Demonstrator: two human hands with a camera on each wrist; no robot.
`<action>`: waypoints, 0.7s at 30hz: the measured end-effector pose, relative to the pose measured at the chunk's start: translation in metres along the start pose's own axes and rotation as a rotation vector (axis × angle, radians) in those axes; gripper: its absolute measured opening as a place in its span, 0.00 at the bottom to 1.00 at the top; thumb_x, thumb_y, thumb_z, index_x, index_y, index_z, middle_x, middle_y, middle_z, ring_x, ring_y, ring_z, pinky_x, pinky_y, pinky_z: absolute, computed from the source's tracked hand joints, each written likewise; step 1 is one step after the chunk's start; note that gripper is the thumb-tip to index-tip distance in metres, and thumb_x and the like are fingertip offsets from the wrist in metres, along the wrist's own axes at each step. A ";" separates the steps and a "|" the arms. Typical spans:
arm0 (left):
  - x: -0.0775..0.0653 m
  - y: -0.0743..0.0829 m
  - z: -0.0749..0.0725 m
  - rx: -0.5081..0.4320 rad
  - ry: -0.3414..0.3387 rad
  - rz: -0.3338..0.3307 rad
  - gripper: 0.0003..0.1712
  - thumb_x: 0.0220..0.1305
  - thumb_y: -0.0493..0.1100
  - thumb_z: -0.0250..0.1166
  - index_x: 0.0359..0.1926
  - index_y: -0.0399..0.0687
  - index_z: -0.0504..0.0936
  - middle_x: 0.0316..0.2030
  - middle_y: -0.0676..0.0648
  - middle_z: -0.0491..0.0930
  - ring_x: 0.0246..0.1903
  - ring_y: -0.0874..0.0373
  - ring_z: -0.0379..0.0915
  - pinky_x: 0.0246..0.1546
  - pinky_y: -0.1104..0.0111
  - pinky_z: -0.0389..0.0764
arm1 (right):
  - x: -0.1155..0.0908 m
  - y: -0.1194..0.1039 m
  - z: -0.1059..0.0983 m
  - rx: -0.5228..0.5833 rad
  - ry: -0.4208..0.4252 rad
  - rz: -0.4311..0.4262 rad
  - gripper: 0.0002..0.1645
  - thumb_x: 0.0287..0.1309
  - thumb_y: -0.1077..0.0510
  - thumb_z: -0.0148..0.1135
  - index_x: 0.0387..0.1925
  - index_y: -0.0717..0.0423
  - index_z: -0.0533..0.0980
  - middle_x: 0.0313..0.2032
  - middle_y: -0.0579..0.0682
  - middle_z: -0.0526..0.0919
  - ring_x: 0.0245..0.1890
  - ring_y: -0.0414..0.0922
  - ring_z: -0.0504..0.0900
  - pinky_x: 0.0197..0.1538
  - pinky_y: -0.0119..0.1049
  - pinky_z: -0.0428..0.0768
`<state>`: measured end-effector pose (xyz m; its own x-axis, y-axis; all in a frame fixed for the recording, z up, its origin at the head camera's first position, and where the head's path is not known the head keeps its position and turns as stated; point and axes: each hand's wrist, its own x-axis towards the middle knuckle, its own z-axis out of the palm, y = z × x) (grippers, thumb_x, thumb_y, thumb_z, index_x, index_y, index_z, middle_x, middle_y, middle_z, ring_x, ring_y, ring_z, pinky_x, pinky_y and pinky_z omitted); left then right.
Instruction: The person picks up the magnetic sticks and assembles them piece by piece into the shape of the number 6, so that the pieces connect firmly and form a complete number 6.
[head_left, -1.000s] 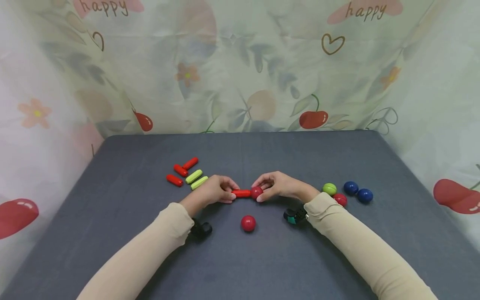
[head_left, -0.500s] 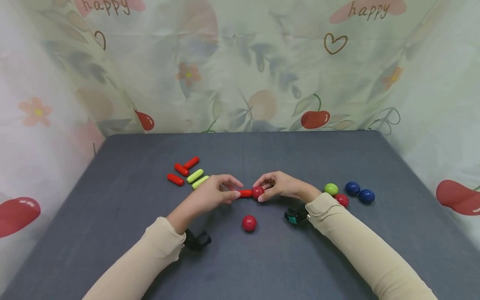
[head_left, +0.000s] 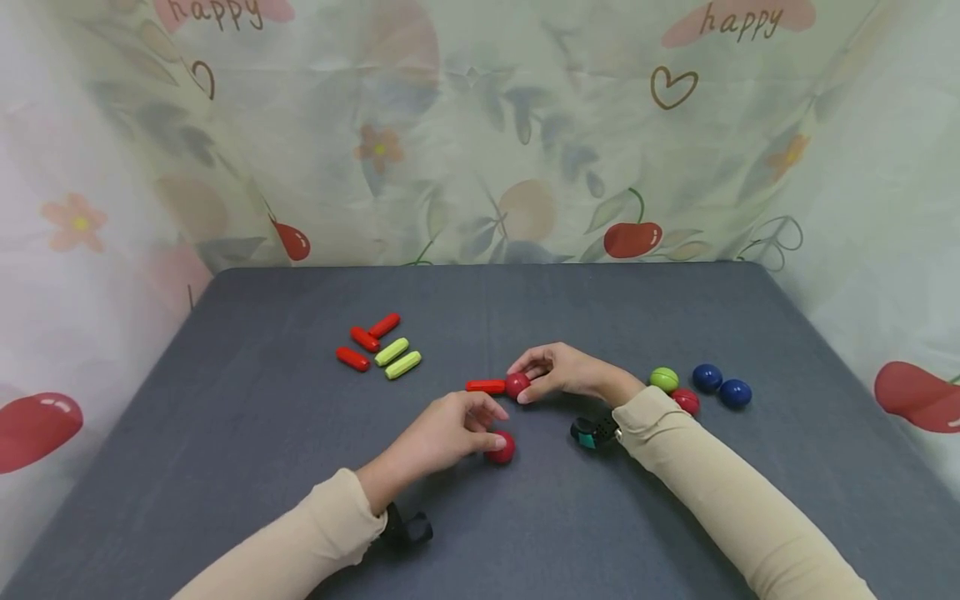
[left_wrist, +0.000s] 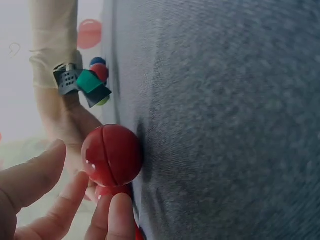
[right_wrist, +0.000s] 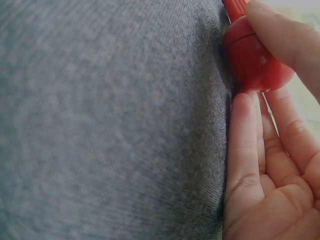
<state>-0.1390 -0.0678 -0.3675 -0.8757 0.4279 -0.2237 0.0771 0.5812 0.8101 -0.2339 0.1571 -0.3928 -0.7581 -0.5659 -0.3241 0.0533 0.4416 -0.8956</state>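
My right hand (head_left: 564, 369) holds a shiny red ball (right_wrist: 257, 57) between thumb and fingers, resting on the grey cloth. Against that ball's left side lies a red ribbed stick (head_left: 486, 386), in line with it. My left hand (head_left: 450, 425) is spread beside a second red ball (left_wrist: 112, 155) nearer the front, the thumb overlapping it in the head view. In the left wrist view its fingertips (left_wrist: 121, 215) stand close to this ball, which has a groove around it, and the fingers are not closed on it.
Farther left lie several red sticks (head_left: 352, 359) and two yellow-green sticks (head_left: 403, 365). Near the right forearm sit a green ball (head_left: 663, 379), another red ball (head_left: 686, 402) and two blue balls (head_left: 736, 393). A patterned curtain (head_left: 465, 167) hangs behind the table (head_left: 247, 417).
My left hand has let go of the red stick and moved toward the front, to the second red ball. The right hand stays on its ball.
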 end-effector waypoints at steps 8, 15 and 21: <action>0.002 0.002 0.004 0.056 -0.047 -0.010 0.17 0.55 0.43 0.73 0.46 0.50 0.83 0.43 0.47 0.81 0.41 0.57 0.78 0.40 0.63 0.81 | 0.000 0.000 0.000 -0.009 0.002 0.002 0.26 0.49 0.65 0.73 0.52 0.65 0.76 0.42 0.51 0.84 0.41 0.41 0.80 0.45 0.30 0.79; 0.003 0.001 0.006 0.063 -0.071 -0.022 0.20 0.52 0.42 0.75 0.47 0.51 0.83 0.43 0.48 0.81 0.41 0.56 0.76 0.40 0.63 0.80 | 0.001 0.001 0.000 0.002 -0.006 -0.002 0.26 0.49 0.65 0.72 0.52 0.65 0.76 0.41 0.49 0.84 0.40 0.41 0.81 0.45 0.30 0.79; 0.004 0.001 0.008 0.061 -0.087 -0.028 0.21 0.49 0.40 0.77 0.46 0.51 0.83 0.42 0.48 0.81 0.40 0.56 0.75 0.41 0.63 0.80 | 0.001 0.000 0.000 0.015 -0.011 0.004 0.26 0.49 0.66 0.72 0.52 0.64 0.76 0.41 0.49 0.84 0.41 0.41 0.81 0.47 0.31 0.79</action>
<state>-0.1385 -0.0602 -0.3720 -0.8332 0.4681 -0.2942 0.0844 0.6335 0.7691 -0.2345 0.1565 -0.3931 -0.7510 -0.5712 -0.3313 0.0665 0.4337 -0.8986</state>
